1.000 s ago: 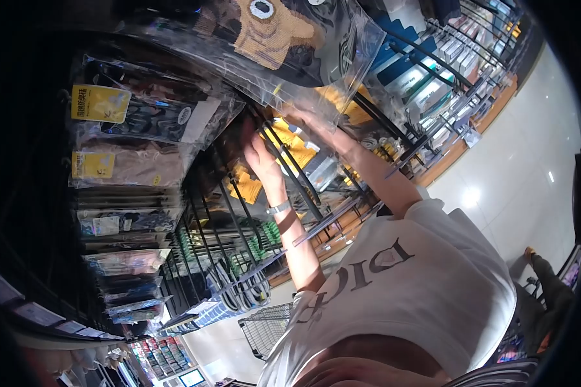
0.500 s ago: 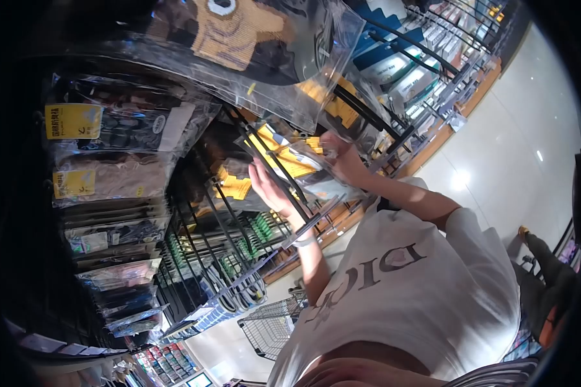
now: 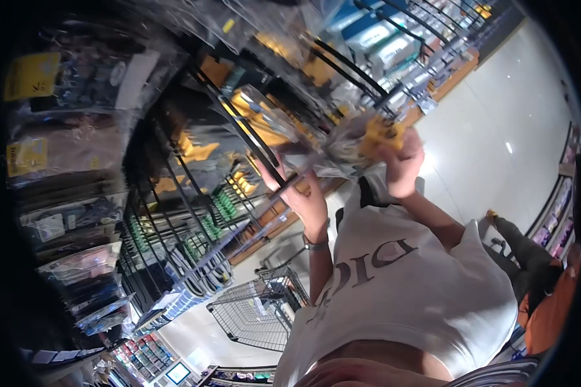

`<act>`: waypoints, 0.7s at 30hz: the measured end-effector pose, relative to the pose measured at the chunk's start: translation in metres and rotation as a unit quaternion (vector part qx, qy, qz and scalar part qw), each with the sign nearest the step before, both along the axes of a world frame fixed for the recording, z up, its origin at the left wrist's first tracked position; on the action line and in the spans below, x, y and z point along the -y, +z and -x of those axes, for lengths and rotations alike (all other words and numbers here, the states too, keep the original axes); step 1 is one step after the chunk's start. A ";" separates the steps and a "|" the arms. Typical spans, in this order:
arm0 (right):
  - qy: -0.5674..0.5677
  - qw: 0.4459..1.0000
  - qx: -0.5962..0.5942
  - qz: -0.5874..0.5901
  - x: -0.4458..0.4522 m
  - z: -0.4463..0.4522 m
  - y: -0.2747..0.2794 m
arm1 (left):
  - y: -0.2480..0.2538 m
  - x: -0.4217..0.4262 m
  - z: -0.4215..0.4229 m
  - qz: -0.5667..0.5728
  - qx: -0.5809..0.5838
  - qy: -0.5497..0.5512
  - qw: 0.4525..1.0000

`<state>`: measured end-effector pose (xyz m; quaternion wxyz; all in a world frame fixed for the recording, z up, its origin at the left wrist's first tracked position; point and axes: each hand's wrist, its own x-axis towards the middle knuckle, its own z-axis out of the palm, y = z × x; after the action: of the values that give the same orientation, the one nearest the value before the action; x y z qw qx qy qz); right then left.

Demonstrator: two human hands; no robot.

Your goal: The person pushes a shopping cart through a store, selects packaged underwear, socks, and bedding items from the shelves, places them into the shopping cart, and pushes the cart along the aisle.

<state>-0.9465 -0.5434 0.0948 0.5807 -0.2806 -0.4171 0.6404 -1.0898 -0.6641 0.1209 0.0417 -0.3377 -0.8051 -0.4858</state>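
Note:
My right hand is closed around a bunch of clear plastic sock packets with yellow labels, held out from the rack's front; they are blurred. My left hand, with a watch on its wrist, is at the end of the black display hooks. Its fingers and thumb are spread, and a hook and a clear label strip pass in front of it. Whether it touches a packet I cannot tell. Just beyond it hang packets with yellow cards.
Packaged socks hang along the left. Several bare hooks jut out below them. A wire shopping cart stands on the pale floor. A person in orange is at the right.
My right hand has drawn back from the rack to the right, bringing the packets with it. My left hand has shifted slightly right and down, its thumb now apart. The view has swung.

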 end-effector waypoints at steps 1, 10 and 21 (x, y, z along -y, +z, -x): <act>-0.018 1.000 -0.005 0.000 -0.003 -0.014 0.012 | 0.000 0.004 -0.004 0.012 0.009 0.008 1.000; 0.076 0.988 0.020 0.131 0.003 -0.087 0.090 | 0.044 0.064 -0.041 -0.022 0.178 -0.225 0.958; 0.385 0.892 0.206 0.116 0.090 -0.042 0.092 | 0.030 0.165 -0.096 -0.232 0.713 -0.305 0.587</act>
<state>-0.9049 -0.6333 0.1866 0.1531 -0.2892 -0.5253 0.7855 -0.9933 -0.8294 0.1511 -0.6193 -0.0881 -0.2869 -0.7256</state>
